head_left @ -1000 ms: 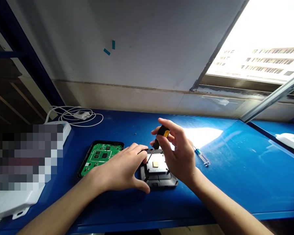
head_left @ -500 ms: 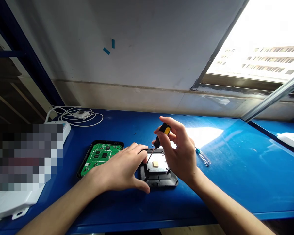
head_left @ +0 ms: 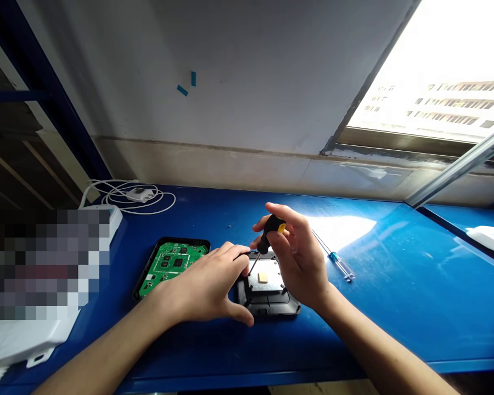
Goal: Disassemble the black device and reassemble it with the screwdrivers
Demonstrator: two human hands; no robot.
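Note:
My right hand (head_left: pixel 302 255) is closed round a small screwdriver (head_left: pixel 267 236) with a black and yellow handle. Its thin shaft slants down to the upper left corner of a metal plate (head_left: pixel 267 285), which bears a small pale square pad (head_left: pixel 262 278). The plate lies in a black plastic cover (head_left: pixel 271 307). Across the cover's left side, my left hand (head_left: pixel 214 282) grips it, fingers at the top edge and thumb at the lower left corner. Left of that hand, a green circuit board (head_left: pixel 170 263) sits in a black housing, partly hidden by the hand.
A second screwdriver (head_left: pixel 342 267) with a clear blue handle lies on the blue table (head_left: pixel 415 296) to the right. A tiny screw-like piece (head_left: pixel 229 226) lies behind the hands. White cable with an adapter (head_left: pixel 140 194) and a white device (head_left: pixel 45 334) occupy the left.
My right hand has shifted slightly to the left and turned, its fingers moving on the screwdriver handle. More of the blue screwdriver's shaft shows. My left hand keeps its hold, and the view has shifted slightly.

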